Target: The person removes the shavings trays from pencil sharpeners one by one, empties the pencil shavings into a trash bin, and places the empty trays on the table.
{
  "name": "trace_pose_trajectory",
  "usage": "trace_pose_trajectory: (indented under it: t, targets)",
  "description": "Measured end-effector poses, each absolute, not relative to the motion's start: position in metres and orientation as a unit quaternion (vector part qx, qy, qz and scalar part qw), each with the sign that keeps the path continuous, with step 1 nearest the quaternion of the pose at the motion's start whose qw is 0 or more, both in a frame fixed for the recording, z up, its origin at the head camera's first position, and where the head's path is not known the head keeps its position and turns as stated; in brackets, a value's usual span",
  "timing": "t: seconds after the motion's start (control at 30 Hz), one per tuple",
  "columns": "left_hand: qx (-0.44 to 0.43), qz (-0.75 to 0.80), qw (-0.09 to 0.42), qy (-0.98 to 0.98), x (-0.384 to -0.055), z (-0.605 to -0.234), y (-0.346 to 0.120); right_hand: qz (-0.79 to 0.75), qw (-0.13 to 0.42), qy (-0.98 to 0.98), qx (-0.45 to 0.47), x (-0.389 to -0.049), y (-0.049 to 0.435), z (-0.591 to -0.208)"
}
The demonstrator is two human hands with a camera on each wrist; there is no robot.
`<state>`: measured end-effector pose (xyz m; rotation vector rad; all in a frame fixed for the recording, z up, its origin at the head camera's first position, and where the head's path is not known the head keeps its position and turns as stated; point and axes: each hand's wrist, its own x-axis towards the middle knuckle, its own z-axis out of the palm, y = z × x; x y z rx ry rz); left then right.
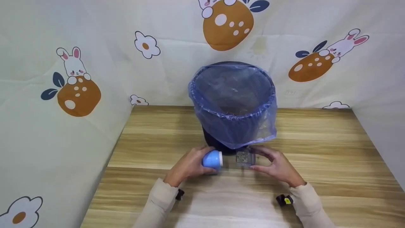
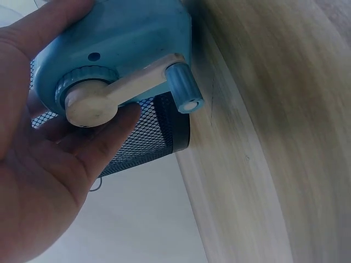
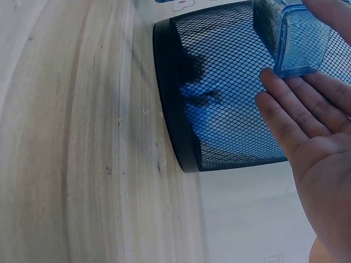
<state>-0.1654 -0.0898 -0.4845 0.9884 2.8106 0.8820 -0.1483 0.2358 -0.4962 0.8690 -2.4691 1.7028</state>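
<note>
A blue hand-crank pencil sharpener [image 1: 211,161] sits in my left hand [image 1: 191,163], in front of a mesh bin. The left wrist view shows the thumb and fingers curled round its body [image 2: 142,33], with the pale crank [image 2: 137,81] facing the camera. To the right, my right hand [image 1: 280,165] pinches a clear shavings drawer [image 1: 245,157] between thumb and fingers. Dark grey shavings show inside it. In the right wrist view, fingertips [image 3: 269,76] press at the lower edge of the see-through drawer [image 3: 304,44]. A short gap separates the sharpener and the drawer.
Behind both hands stands the black mesh bin [image 3: 236,82], lined with a blue plastic bag [image 1: 234,126] folded over its rim. Small specks dot the wooden tabletop [image 1: 152,136] near the bin's base. Patterned cloth [image 1: 171,72] walls the back and sides.
</note>
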Motion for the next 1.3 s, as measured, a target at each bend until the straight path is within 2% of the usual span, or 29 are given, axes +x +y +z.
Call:
trace_pose_trajectory:
  t: [0.7, 1.3]
  targets:
    - [0.334, 0.267, 0.006, 0.904, -0.1614, -0.4896, -0.0881, 0.560, 0.002, -0.783, 0.272, -0.1471, 0.2379, -0.5001]
    - [0.329, 0.266, 0.023, 0.906, -0.1611, -0.4897, -0.0844, 0.560, 0.010, -0.782, 0.273, -0.1470, 0.2423, -0.5012]
